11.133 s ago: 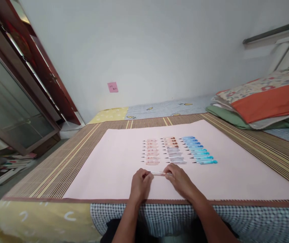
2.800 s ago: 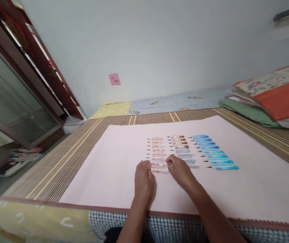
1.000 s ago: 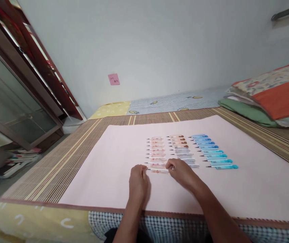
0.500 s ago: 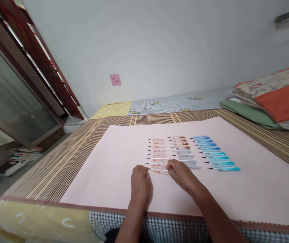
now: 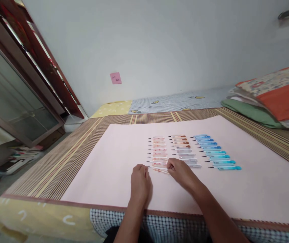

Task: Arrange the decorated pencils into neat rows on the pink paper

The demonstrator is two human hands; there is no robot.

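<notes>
We pinch a thin pink pen [image 5: 159, 168] between both hands: left hand [image 5: 140, 182] at its tip end, right hand [image 5: 182, 172] at its back end. It sits at the near end of the pink column [image 5: 157, 149] on the pink sheet [image 5: 114, 162]. Grey column [image 5: 182, 148] and blue column [image 5: 214, 152] lie to the right.

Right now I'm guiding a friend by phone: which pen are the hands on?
On the pink sheet lie three columns of pens; take the left, pinkish column. The pen at its near end is the one, pinched between the left hand and right hand.
</notes>
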